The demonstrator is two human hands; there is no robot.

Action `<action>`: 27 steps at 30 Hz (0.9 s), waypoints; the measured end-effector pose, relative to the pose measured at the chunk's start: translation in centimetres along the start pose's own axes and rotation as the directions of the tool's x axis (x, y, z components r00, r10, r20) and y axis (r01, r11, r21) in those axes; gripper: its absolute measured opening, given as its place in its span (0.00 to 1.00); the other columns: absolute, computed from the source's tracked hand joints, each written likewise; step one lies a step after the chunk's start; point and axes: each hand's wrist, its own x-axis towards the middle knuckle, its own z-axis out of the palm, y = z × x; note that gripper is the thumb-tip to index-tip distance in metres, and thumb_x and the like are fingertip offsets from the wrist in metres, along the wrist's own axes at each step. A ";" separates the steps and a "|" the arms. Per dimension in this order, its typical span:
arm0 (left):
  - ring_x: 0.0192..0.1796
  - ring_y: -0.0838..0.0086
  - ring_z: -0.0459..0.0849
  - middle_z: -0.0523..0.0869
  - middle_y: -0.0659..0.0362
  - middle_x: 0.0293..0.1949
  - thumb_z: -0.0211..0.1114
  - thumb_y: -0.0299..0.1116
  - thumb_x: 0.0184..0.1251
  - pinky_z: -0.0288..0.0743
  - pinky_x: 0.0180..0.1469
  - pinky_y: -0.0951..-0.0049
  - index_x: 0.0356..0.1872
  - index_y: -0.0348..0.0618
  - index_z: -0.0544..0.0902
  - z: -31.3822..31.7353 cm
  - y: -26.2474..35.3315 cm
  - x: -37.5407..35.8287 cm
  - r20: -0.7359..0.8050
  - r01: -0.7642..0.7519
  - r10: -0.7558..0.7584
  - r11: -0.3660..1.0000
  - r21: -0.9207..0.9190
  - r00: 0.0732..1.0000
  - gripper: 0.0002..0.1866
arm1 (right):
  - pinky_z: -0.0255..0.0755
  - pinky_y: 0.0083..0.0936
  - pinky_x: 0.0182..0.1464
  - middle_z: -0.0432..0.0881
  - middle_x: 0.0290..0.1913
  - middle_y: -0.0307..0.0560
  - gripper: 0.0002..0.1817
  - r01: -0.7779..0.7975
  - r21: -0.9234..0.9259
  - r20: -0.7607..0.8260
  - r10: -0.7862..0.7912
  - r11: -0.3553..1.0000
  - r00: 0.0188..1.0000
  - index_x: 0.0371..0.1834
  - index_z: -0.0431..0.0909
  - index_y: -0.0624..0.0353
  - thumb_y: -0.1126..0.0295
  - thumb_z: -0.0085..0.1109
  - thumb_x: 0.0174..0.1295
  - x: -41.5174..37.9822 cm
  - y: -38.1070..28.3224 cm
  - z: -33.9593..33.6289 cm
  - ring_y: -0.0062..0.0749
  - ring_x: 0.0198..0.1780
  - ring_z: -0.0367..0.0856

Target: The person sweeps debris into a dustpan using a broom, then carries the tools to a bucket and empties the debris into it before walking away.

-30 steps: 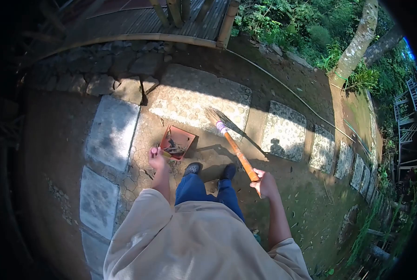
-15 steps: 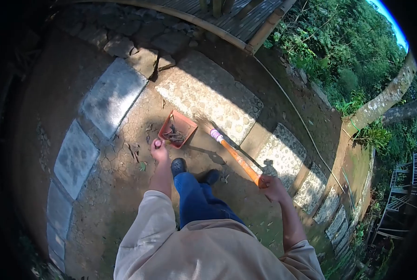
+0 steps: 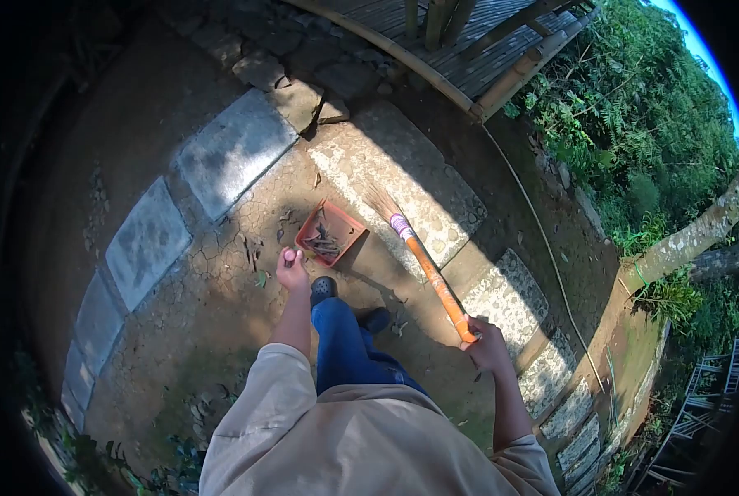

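My left hand (image 3: 292, 269) is closed round the handle of a red dustpan (image 3: 346, 241), which holds dry leaves and debris (image 3: 323, 241). In my right hand (image 3: 487, 344) is the lower end of a broom (image 3: 435, 281) with an orange handle and purple binding. Its brown bristles (image 3: 379, 201) point up and left, over a pebbled slab (image 3: 419, 194), to the right of the dustpan and apart from it. Some dry leaves (image 3: 252, 252) lie on the soil left of the dustpan.
Grey slabs (image 3: 235, 153) curve along the left, and pebbled slabs (image 3: 506, 299) run down the right. A bamboo platform (image 3: 435, 70) stands at the top. A hose (image 3: 543, 223), a tree trunk (image 3: 691, 223) and bushes are at the right. Dark shoes (image 3: 324, 289) stand below the dustpan.
The view has shifted, so the ground and slabs appear displaced. The broom's bristles now point more steeply upward and sit farther from the dustpan. Both hands keep their holds.
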 end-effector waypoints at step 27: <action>0.52 0.72 0.84 0.85 0.57 0.47 0.73 0.17 0.59 0.78 0.55 0.73 0.55 0.33 0.81 -4.2 -2.6 7.5 -0.294 0.091 -0.101 0.995 -0.048 0.950 0.22 | 0.78 0.33 0.55 0.88 0.47 0.61 0.38 0.177 -0.338 0.356 -0.049 0.925 0.933 0.65 0.79 0.59 0.69 0.72 0.43 22.0 -20.8 1.5 0.45 0.50 0.88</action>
